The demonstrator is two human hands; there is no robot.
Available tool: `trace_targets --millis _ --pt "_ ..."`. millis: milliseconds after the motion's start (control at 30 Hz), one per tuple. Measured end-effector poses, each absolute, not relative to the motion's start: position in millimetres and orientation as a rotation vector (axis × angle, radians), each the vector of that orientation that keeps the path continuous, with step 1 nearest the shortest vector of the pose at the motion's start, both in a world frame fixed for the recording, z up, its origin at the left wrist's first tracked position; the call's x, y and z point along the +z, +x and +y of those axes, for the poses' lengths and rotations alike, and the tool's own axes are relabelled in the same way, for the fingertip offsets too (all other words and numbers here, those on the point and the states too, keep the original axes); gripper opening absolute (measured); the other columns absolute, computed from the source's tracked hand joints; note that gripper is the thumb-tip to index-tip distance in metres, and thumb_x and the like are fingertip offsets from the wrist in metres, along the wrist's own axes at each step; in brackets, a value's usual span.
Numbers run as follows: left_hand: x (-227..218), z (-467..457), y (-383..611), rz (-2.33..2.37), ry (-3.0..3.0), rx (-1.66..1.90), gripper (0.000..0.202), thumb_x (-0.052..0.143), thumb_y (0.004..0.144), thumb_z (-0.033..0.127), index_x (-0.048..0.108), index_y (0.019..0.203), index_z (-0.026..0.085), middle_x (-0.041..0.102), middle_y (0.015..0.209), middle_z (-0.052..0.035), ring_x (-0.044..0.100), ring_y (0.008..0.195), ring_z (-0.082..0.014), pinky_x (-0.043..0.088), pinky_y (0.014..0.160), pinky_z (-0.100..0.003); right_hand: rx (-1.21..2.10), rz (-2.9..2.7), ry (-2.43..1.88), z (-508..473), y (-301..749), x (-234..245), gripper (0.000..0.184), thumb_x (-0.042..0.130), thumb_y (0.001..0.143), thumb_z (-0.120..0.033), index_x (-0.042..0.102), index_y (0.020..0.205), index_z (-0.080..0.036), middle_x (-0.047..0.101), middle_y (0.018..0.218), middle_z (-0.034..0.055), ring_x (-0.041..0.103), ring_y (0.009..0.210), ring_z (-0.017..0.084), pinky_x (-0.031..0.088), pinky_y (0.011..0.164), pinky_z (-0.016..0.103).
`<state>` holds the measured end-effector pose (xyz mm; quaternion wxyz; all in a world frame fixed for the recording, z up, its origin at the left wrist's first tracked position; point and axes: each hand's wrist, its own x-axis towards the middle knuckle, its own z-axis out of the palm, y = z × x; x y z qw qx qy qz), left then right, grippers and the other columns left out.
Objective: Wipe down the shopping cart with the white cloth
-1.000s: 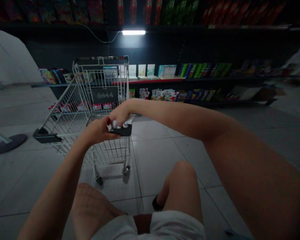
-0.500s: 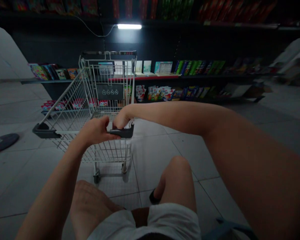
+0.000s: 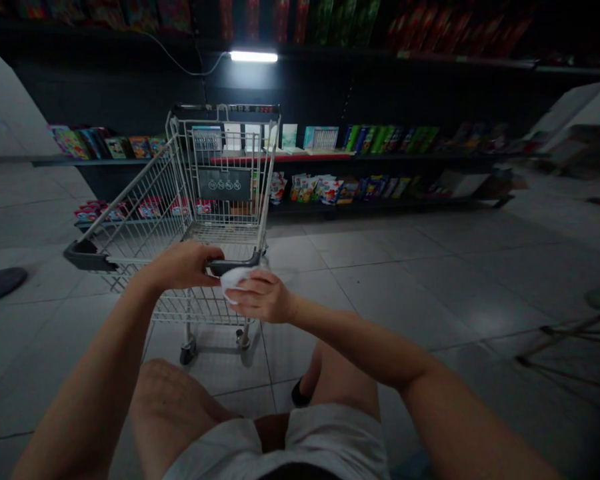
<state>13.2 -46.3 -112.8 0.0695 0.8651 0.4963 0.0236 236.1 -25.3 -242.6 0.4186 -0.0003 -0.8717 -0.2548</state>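
A metal wire shopping cart [image 3: 220,230] with dark plastic corner pieces stands in front of my knees. My left hand [image 3: 187,263] is closed around its near top rim, close to the dark corner piece [image 3: 235,263]. In my right hand [image 3: 265,297] is a white cloth [image 3: 235,283], bunched under the fingers. That hand is at the outer side of the corner piece, just below its edge; the cloth seems to touch it, though the exact contact is hidden.
Behind the cart runs a dark shelf unit [image 3: 305,87] with boxes, bags and bottles, lit by a tube lamp [image 3: 253,57]. A folding stool [image 3: 575,327] stands at the right. A round dark base [image 3: 3,283] rests on the tiled floor at the left.
My right hand has come from inside the cart's rim over to its outer near side, and the white cloth now shows. My left hand stays on the rim.
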Motion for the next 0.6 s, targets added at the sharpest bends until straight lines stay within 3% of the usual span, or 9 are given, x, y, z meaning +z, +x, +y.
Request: trace_targets --millis 67,133,233,367,500,600 --pt "-111 -47 14 1.447 2.595 0.026 0.029 0.063 0.073 0.041 0.068 0.095 0.022 0.064 0.068 0.0022 0.056 0.061 -0.0135 0.032 0.057 -0.025 -0.674 -2.229 0.008 -23 237 -269 0.013 0.062 0.092 -0.023 0.073 0.087 -0.029 0.077 0.103 -0.0105 0.068 0.091 0.008 0.052 0.093 0.030" --pt "-108 -48 15 1.388 2.568 0.026 0.029 0.060 0.073 0.036 0.068 0.097 0.022 0.063 0.067 0.0028 0.055 0.060 -0.0127 0.033 0.057 -0.024 -0.553 -2.368 -0.081 -27 241 -278 0.017 0.060 0.093 -0.024 0.073 0.087 -0.032 0.077 0.102 -0.0111 0.069 0.086 0.009 0.052 0.090 0.034" --pt "-105 -49 18 1.330 2.542 0.051 0.029 0.055 0.071 0.029 0.068 0.095 0.020 0.061 0.065 0.0030 0.053 0.058 -0.0119 0.033 0.057 -0.025 -0.372 -2.373 -0.219 -47 249 -268 0.020 0.058 0.094 -0.029 0.073 0.092 -0.041 0.076 0.110 -0.0105 0.069 0.103 0.017 0.052 0.094 0.045" --pt "-105 -48 22 1.316 2.544 0.046 0.027 0.053 0.072 0.027 0.068 0.093 0.020 0.060 0.065 0.0032 0.051 0.058 -0.0113 0.033 0.057 -0.024 -0.246 -2.211 -0.350 -57 256 -237 0.031 0.059 0.093 -0.024 0.069 0.110 -0.048 0.073 0.117 -0.0096 0.063 0.119 0.018 0.046 0.107 0.049" --pt "-107 -48 25 1.366 2.557 0.038 0.023 0.054 0.076 0.031 0.068 0.091 0.020 0.060 0.062 0.0036 0.051 0.056 -0.0111 0.033 0.057 -0.024 -0.129 -2.191 -0.242 -26 257 -209 0.030 0.062 0.090 -0.023 0.068 0.111 -0.045 0.071 0.123 -0.0096 0.063 0.115 0.017 0.051 0.101 0.044" --pt "-106 -48 25 1.404 2.514 0.032 0.029 0.060 0.078 0.044 0.069 0.094 0.021 0.064 0.066 0.0029 0.056 0.060 -0.0125 0.035 0.058 -0.023 0.069 -1.958 -0.391 -16 255 -200 0.032 0.055 0.088 -0.017 0.068 0.111 -0.035 0.070 0.123 -0.0033 0.061 0.115 0.018 0.051 0.102 0.043"
